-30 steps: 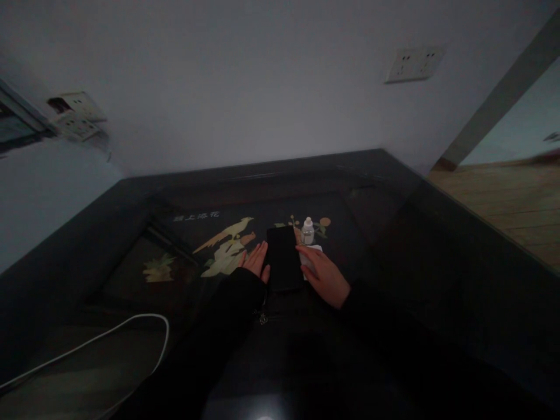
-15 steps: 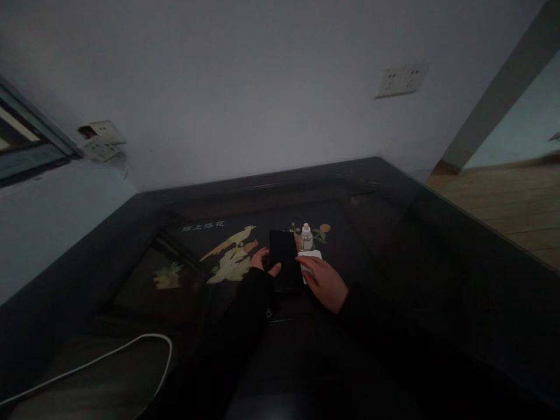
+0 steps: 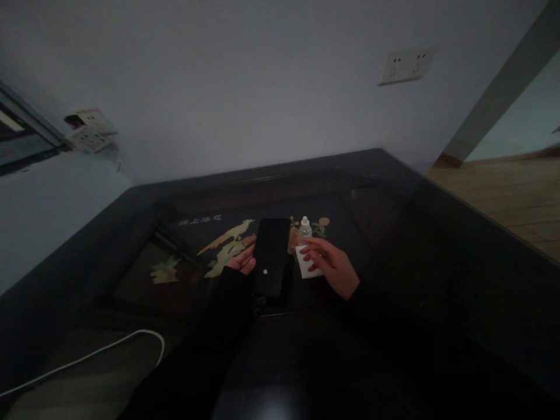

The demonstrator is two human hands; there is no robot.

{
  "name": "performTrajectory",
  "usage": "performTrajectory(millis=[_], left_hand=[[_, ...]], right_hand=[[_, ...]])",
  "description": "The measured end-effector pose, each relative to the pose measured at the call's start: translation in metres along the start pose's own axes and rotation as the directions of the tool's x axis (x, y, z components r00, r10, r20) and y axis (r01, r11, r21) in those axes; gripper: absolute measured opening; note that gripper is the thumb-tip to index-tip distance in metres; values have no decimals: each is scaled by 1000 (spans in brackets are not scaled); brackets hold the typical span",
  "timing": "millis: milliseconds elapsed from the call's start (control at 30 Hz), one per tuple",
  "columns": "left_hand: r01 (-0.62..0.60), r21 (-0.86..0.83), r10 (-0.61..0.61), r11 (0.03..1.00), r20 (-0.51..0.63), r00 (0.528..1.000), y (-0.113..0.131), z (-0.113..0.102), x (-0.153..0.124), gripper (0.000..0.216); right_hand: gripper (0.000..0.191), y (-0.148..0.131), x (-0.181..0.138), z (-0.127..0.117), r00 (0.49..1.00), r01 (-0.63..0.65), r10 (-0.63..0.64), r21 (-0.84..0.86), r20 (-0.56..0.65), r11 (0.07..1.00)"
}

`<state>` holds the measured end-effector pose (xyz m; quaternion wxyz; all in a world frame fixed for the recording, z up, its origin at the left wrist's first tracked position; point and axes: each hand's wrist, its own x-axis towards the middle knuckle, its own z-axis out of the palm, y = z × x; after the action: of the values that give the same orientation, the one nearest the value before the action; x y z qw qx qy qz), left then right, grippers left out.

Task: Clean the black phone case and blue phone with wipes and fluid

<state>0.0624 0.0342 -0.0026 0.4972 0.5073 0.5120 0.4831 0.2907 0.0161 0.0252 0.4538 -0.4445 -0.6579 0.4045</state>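
Note:
A black smartphone (image 3: 272,251) stands out in the middle of the view, dark-screened, with one small white spot near its lower end and a small charm (image 3: 259,301) at its bottom edge. My left hand (image 3: 243,260) grips its left side; part of the fingers is hidden behind it. To the right, a white square sheet (image 3: 305,268), paper or cloth, lies on the table. Over it is my right hand (image 3: 333,267), fingers apart and slightly bent, apart from the phone. Just beyond those fingers stands a small clear bottle (image 3: 305,227) with a white cap.
The dark glossy table (image 3: 385,233) bears a bird-and-flower picture and characters. Behind it rises a pale wall with a double socket (image 3: 406,64) at right and more sockets (image 3: 90,129) at left. A white cable (image 3: 105,350) curves at lower left.
The phone has come nearer and a little left, its lower end now showing a white spot. My right hand has drawn away from the phone's edge, over the white sheet. The view tilted slightly.

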Motion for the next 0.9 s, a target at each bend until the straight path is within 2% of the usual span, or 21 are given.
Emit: performTrajectory(millis=[67,133,200,267,333,400,467,533,633,733,900], left_hand=[[34,-49,-29,998,90,995,3,-6,-11,69],[82,-76,-67,994,186,980,4,-11,-23,57],[139,-88,-110,986,271,956,4,-14,-31,50],[201,-93,-162,975,319,934,3,-16,-33,45],[241,-144,-178,960,355,918,3,-16,-31,42],[262,-249,-163,932,358,919,3,-14,-26,45],[261,-349,-168,900,276,947,3,-11,-23,52],[224,-337,-194,915,122,973,2,-8,-22,51],[76,-53,-83,996,-146,986,0,-9,-20,48],[-23,252,105,967,-313,944,-2,-13,-17,46],[-118,424,290,898,-369,883,-1,-17,-15,35]], right_hand=[[37,-10,2,-2,996,-84,81,76,40,994],[43,-17,2,-3,972,-211,188,175,139,962],[49,-18,0,-1,915,-369,303,248,267,896],[54,-11,-4,1,857,-483,386,270,342,833],[56,1,-7,5,847,-514,426,291,316,807],[57,11,-9,8,863,-504,448,364,232,783],[57,17,-9,12,876,-474,462,433,139,767],[55,17,-9,17,882,-454,458,464,111,761],[51,11,-11,24,890,-456,411,445,198,771],[44,11,-15,27,899,-430,341,400,275,810],[39,23,-18,29,909,-370,263,333,324,867]])
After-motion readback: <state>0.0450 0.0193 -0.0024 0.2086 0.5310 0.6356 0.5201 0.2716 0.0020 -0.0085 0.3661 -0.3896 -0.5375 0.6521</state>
